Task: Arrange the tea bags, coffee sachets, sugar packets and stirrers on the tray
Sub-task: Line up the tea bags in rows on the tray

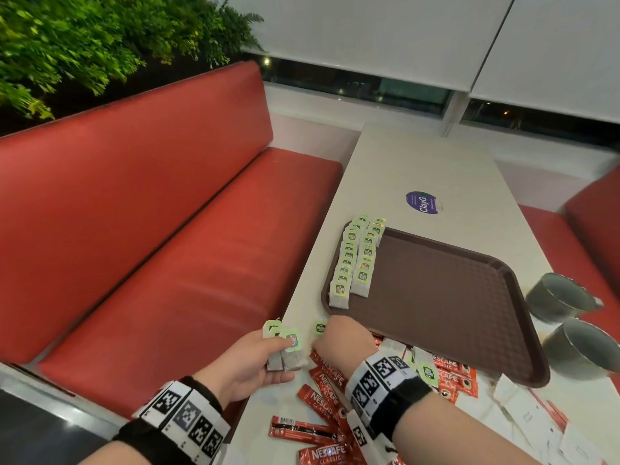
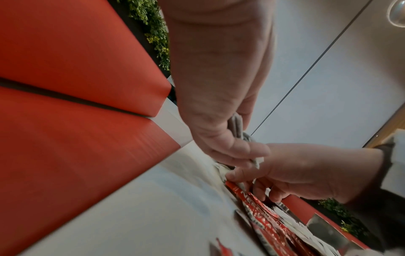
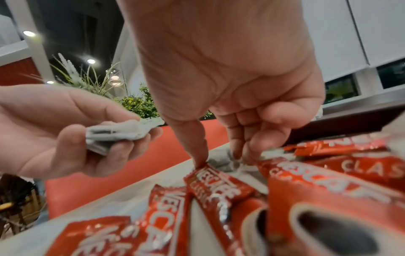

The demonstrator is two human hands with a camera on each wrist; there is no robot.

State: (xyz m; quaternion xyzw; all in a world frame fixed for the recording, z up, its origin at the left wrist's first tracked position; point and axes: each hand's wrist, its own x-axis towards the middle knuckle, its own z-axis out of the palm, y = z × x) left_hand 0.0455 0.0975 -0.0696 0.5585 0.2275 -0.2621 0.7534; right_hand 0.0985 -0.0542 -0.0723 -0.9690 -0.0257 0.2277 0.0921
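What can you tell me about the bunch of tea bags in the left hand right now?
The bunch of tea bags is a small stack of flat, greyish paper sachets, pressed face to face; an exact count is unclear. Light green tags with dark printing stick up from the top. The left hand grips the stack between thumb and curled fingers, holding it above the table's near left edge, clear of the brown tray. The right hand works just beside it, not touching the stack.
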